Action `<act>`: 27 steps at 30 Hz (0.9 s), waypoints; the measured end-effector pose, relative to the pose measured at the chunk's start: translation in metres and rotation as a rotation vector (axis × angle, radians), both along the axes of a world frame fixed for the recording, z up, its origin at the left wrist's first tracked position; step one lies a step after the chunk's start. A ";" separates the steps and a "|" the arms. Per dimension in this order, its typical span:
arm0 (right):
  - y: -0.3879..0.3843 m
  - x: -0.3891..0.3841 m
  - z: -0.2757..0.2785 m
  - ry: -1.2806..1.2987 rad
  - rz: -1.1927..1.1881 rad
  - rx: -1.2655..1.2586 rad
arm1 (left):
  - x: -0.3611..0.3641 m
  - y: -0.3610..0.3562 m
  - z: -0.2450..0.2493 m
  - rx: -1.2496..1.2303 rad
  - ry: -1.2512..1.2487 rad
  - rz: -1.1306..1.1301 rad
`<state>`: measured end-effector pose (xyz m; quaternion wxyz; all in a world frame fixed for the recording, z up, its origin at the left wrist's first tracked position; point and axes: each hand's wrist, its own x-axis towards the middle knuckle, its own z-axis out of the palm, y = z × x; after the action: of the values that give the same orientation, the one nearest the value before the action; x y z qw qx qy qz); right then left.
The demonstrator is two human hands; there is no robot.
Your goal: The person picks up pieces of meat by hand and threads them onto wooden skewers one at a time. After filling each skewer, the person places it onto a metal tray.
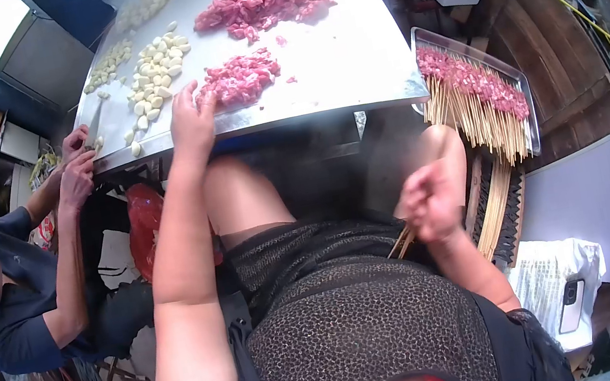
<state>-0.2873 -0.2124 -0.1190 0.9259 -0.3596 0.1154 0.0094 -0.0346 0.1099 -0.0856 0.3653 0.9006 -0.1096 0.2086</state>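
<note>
My left hand rests over the near edge of the metal table, its fingers apart and touching the left side of a small pile of cut raw meat. Peeled garlic cloves lie just left of those fingers. Over my right thigh, my right hand is curled and slightly blurred. A few bamboo skewers stick out below it toward my lap; they appear gripped in it. To the right, a metal tray holds rows of meat skewers, meat toward the far side.
A larger meat pile sits farther back on the metal table. Bare skewers lie below the tray. At left, a co-worker's hands work at the table's corner. A phone rests on white plastic at right.
</note>
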 end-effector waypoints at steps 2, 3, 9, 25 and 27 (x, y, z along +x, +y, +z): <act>0.031 -0.006 -0.012 0.131 0.182 0.010 | -0.014 -0.016 0.001 0.210 -0.404 0.051; 0.037 -0.006 -0.007 0.154 0.235 0.013 | -0.022 -0.022 0.013 0.259 -0.388 -0.060; 0.023 0.000 -0.005 0.102 0.138 -0.055 | -0.012 -0.080 0.013 0.495 -0.134 0.078; 0.026 -0.016 -0.010 0.172 0.143 -0.117 | 0.065 -0.067 0.078 -0.336 0.240 -0.331; 0.026 -0.014 -0.010 0.178 0.158 -0.136 | 0.069 -0.065 0.077 -0.420 0.227 -0.414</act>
<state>-0.3013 -0.1866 -0.1293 0.8818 -0.4274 0.1688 0.1066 0.0343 0.0446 -0.0087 0.5879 0.7815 -0.2038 0.0462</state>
